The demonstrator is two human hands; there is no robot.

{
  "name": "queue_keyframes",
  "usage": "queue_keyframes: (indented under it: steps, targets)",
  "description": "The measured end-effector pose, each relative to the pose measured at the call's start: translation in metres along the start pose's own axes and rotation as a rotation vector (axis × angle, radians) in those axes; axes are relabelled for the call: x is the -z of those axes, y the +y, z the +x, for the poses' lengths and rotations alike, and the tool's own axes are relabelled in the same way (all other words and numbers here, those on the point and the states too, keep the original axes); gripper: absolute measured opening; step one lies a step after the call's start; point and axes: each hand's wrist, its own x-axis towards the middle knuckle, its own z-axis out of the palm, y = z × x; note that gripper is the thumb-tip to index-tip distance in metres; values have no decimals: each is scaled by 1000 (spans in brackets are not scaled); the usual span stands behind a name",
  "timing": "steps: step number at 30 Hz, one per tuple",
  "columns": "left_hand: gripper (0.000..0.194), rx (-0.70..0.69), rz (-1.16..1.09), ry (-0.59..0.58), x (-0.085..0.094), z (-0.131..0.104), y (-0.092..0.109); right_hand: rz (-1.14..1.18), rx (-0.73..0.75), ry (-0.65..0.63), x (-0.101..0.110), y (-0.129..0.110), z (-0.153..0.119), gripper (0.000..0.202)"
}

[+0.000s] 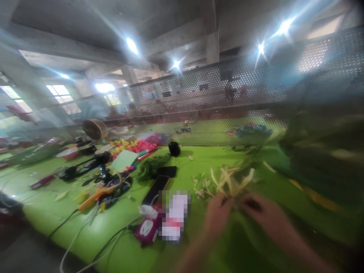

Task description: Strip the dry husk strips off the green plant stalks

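Note:
Near the right front of the green table, my left hand (218, 212) has its fingers bent together at the base of a bunch of pale yellow strips (229, 180). Close beside it, my right hand (260, 208) is also closed at the base of the same bunch. The strips fan out upward and away from both hands. Small pale curled scraps (203, 186) lie just left of the bunch. Motion blur and low light hide the fingertips, so exactly what each pinches is unclear.
On the green table (113, 235) are a blurred-out pale item (175, 216), a purple box (146, 229) with cables, a dark phone (156, 189), green netting (152, 165), an orange-handled tool (92, 199) and pink pieces (145, 146). A perforated panel (182, 98) stands behind; a dark bag (327, 151) is right.

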Motion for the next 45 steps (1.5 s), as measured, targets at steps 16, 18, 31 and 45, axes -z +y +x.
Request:
queue_keyframes:
  steps: [16, 18, 31, 45]
  targets:
    - [24, 46, 222, -208, 8, 1, -15, -325, 437, 4, 2, 18, -2, 20]
    - [26, 21, 264, -241, 10, -1, -13, -412, 510, -13, 3, 22, -1, 22]
    - [17, -187, 624, -362, 11, -10, 14, 42, 46, -186, 1, 10, 6, 8]
    - [24, -16, 382, -228, 13, -5, 13, 122, -80, 6, -4, -3, 3, 16]
